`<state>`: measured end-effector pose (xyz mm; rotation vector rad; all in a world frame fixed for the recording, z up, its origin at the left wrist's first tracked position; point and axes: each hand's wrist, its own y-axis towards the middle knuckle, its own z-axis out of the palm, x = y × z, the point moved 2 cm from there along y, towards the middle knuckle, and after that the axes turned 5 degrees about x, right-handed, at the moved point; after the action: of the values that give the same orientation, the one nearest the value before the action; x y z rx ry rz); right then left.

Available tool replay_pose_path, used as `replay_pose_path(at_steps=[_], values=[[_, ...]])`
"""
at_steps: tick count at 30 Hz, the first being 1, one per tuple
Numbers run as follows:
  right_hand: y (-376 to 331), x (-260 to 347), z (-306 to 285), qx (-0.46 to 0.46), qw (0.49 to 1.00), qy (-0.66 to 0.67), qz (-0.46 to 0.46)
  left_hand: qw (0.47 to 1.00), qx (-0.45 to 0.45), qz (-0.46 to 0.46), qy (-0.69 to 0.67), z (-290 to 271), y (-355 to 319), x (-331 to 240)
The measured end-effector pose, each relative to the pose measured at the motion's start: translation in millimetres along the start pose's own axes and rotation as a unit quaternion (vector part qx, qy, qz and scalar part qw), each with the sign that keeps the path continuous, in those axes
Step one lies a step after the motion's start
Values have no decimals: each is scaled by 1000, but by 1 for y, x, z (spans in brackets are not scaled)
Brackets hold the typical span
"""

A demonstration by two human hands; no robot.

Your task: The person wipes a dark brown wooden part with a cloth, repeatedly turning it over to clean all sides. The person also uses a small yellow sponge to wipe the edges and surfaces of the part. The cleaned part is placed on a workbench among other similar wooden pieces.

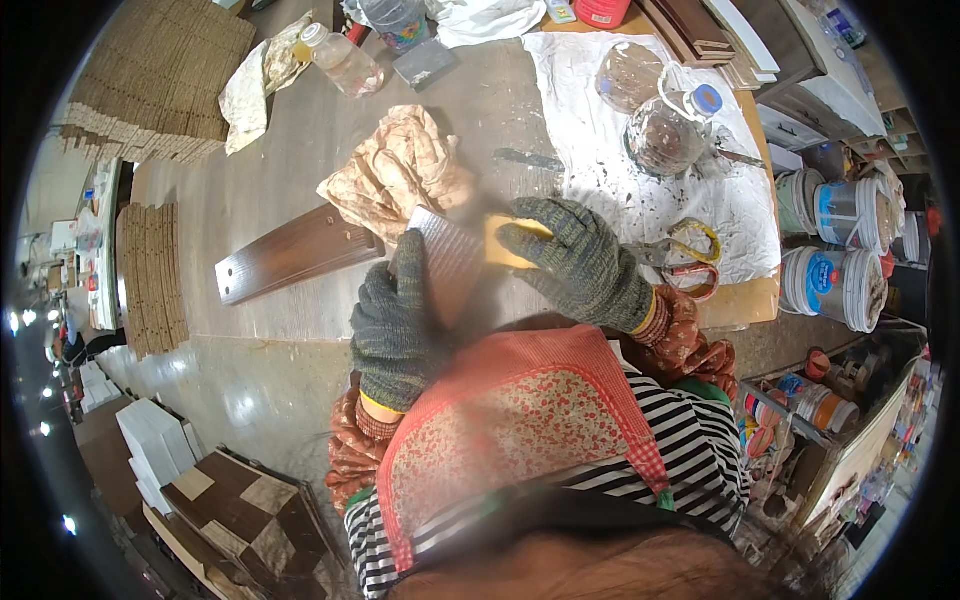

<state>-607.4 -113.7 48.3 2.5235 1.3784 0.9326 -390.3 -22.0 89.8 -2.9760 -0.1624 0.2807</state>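
Observation:
My left hand, in a grey knit glove, grips a small dark brown wooden panel and holds it tilted upright in front of me. My right hand, gloved the same way, presses a yellow sponge-like pad against the panel's right edge. A crumpled peach-coloured rag lies on the table just beyond the panel. A long dark brown wooden board with two holes at its left end rests on the table left of my hands.
A white paint-stained cloth carries two clear jars and yellow-handled scissors. Paint buckets stand at the right. Stacks of brown boards lie at far left, a plastic bottle at the back.

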Motion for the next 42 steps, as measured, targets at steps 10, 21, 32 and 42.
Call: replay_pose_path(at_steps=[10,21,32,42], values=[[-6,-9,-6,-36,990,140,-7,997,-22,44,-61,1,-6,0],[15,5,-10,7,973,226,-35,933,-7,152,-327,18,-11,34],[-30,-48,-21,-32,969,-73,233,870,-53,-140,-469,46,-108,155],[42,-10,48,378,892,-127,213,881,-97,-196,-419,85,-149,164]])
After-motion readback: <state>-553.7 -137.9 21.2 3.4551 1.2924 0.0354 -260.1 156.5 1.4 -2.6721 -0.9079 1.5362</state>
